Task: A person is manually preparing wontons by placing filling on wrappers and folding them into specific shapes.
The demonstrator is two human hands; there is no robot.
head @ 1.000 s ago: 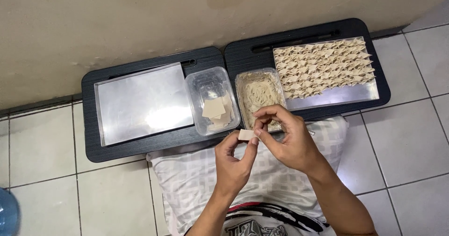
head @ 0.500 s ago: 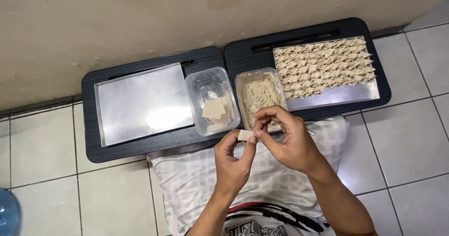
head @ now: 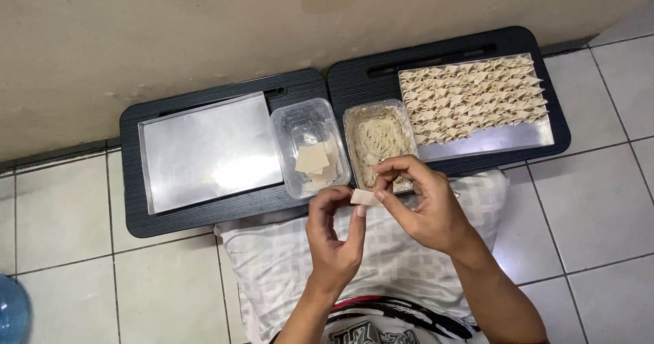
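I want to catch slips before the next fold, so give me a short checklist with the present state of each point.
1. Wrapper piece pinched by both the left hand and the right hand: ok.
2. Filling inside the piece: cannot tell, fingers cover it.
3. Filling tub within reach of the hands: ok.
4. Spare wrappers left in the clear tub: ok, a few.
5. Room on the right tray beside the folded pieces: ok, a bare strip along the near edge.
6. Left tray bare: ok.
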